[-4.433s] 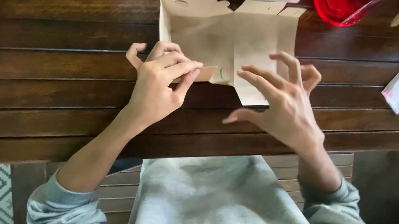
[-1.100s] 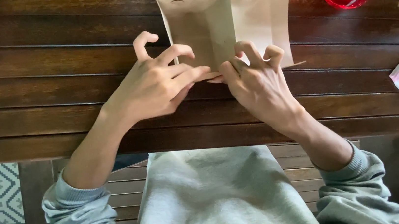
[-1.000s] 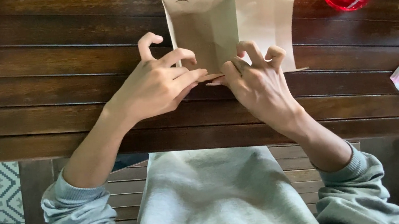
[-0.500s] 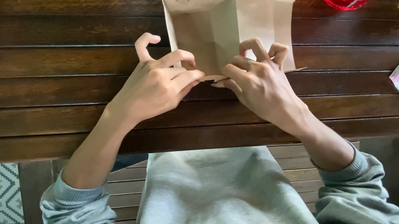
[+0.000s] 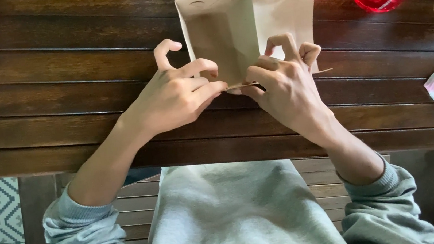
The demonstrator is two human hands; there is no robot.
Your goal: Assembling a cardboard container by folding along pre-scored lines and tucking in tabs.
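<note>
Item: brown paper bag (image 5: 229, 34), lying flat on the dark slatted worktop (image 5: 66, 116), near edge pinched by left hand (image 5: 174, 97) and right hand (image 5: 285, 85), both clamped on it; advisably keep the fold edges aligned, pressing the crease evenly outward from the middle.

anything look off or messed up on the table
Nothing stands out. Both hands, left and right, pinch the near edge of a tan paper bag lying on the wooden table; nothing spilled or torn.
</note>
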